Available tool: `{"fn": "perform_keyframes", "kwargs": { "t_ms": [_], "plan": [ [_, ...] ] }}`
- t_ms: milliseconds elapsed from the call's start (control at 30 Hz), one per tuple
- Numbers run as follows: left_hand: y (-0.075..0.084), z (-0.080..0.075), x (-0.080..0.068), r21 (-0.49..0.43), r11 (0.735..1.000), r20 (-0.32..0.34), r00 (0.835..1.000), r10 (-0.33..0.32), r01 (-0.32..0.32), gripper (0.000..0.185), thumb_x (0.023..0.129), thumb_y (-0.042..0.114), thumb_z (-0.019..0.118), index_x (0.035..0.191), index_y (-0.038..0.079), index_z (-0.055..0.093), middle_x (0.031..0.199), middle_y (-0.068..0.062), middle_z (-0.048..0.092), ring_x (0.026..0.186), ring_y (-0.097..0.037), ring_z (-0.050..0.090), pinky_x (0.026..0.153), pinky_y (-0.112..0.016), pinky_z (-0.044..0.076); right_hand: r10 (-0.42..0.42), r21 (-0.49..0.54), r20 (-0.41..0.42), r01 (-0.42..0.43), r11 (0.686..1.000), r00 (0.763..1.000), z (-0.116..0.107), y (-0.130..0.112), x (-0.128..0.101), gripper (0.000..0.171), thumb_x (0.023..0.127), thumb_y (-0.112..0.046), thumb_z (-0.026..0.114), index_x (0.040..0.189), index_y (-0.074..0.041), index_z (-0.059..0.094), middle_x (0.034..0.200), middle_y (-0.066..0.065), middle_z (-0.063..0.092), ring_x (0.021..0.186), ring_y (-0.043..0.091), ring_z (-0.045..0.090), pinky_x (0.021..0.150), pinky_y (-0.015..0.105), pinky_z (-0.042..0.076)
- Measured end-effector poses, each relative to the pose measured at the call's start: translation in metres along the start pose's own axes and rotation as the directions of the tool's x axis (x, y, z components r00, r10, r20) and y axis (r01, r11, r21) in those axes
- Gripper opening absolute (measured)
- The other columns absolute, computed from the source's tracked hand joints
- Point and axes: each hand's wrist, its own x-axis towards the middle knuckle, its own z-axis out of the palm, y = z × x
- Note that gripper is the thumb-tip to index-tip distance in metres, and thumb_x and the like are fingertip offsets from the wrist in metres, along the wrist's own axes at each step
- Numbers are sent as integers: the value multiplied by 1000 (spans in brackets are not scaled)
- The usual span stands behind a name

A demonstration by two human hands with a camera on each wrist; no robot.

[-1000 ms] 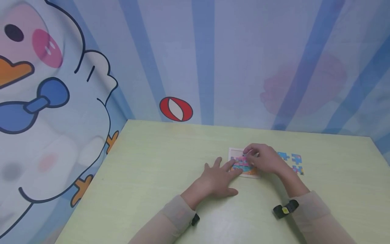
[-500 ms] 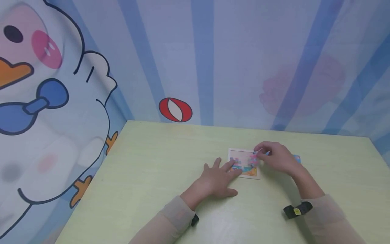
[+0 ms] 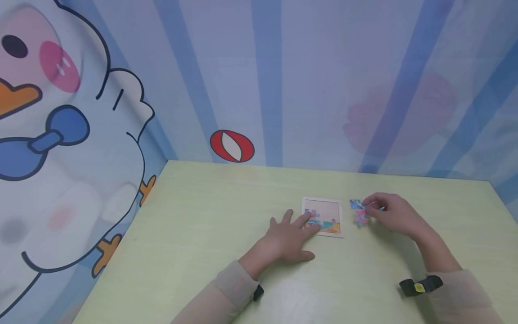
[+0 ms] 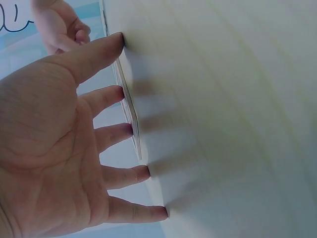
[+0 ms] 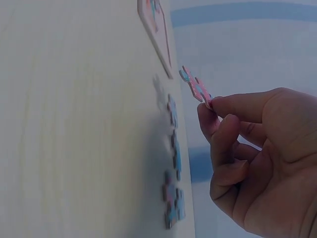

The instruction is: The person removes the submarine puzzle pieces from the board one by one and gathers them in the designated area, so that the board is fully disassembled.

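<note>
Rightward, off the puzzle tray [image 3: 332, 211], the right hand's grip [image 3: 395, 215] had moved since the earlier picture. Over the pale worktop [image 3: 222, 207], the left hand's grip [image 3: 285, 240] was spread wide, holding nothing, its fingers touching the tray's left side. The right one pinched a pink puzzle piece [image 5: 196, 89], raised, just right of the tray. Loose pieces [image 5: 178, 156] lay below.

Puzzle frame [image 3: 327, 210]: far side free — left hand [image 3: 286, 240], 2 fingers [image 3: 304, 220] across, blocks near-left.
</note>
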Motion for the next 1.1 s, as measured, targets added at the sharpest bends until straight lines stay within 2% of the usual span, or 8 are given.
{"fn": "perform_keyframes", "kwargs": {
  "t_ms": [200, 667, 1100],
  "plan": [
    [1, 0, 0, 0, 1000, 1, 1000, -4, 4, 74, 98, 62, 60, 163, 43, 30, 174, 7, 11, 156, -39, 17, 111, -71, 32, 51, 12, 15, -52, 999, 999, -4, 14, -8, 27, 102, -18, 65, 122, 0, 68, 100, 11, 70, 69, 21, 60, 59, 35, 49],
    [1, -1, -1, -24, 1000, -2, 1000, -1, 1, 73, 98, 61, 61, 163, 43, 31, 173, 6, 14, 156, -38, 17, 112, -71, 31, 56, -61, 13, -56, 997, 998, -5, 30, -13, 23, 101, -16, 64, 118, -1, 70, 99, 9, 72, 81, 19, 64, 69, 38, 50],
    [0, 1, -1, -29, 1000, -2, 1000, 0, 0, 73, 98, 61, 61, 163, 43, 31, 173, 6, 13, 156, -39, 16, 112, -71, 30, 73, -115, -25, -76, 990, 997, -3, 31, -11, 23, 100, -21, 68, 114, -3, 72, 97, 7, 72, 78, 18, 63, 71, 39, 48]
  ]
}}
